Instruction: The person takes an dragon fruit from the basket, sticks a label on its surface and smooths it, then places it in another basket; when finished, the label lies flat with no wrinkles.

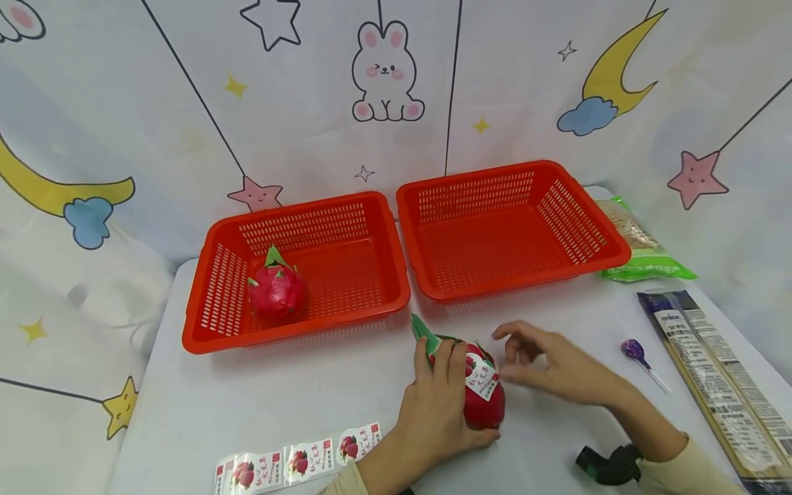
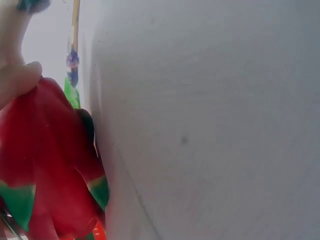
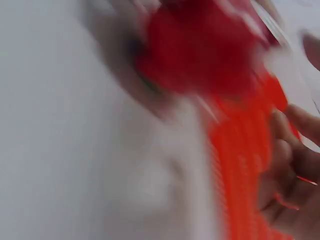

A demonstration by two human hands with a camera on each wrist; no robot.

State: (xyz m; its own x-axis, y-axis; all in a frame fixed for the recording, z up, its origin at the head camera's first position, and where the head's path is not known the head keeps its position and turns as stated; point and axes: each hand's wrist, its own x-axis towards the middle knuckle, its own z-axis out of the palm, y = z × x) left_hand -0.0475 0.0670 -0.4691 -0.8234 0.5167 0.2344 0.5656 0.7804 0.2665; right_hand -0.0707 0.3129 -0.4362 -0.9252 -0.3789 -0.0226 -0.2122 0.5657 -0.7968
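Observation:
A dragon fruit (image 1: 485,411) with green leaf tips lies on the table, a white label (image 1: 481,377) on its upper side. The left hand (image 1: 433,412) grips it, fingers over the top and thumb at the near end; the left wrist view shows the thumb against the red skin (image 2: 55,150). Just right of the fruit is the right hand (image 1: 557,368), fingers loosely bent, holding nothing. In the right wrist view the fruit (image 3: 200,50) is blurred, with the right hand (image 3: 295,175) apart from it. A strip of labels (image 1: 309,459) lies at the front left.
The left red basket (image 1: 297,330) holds another dragon fruit (image 1: 277,292). Beside it stands a right red basket (image 1: 526,275). Further right are a green-edged bag (image 1: 643,265), a lollipop (image 1: 634,349) and a long noodle packet (image 1: 718,385).

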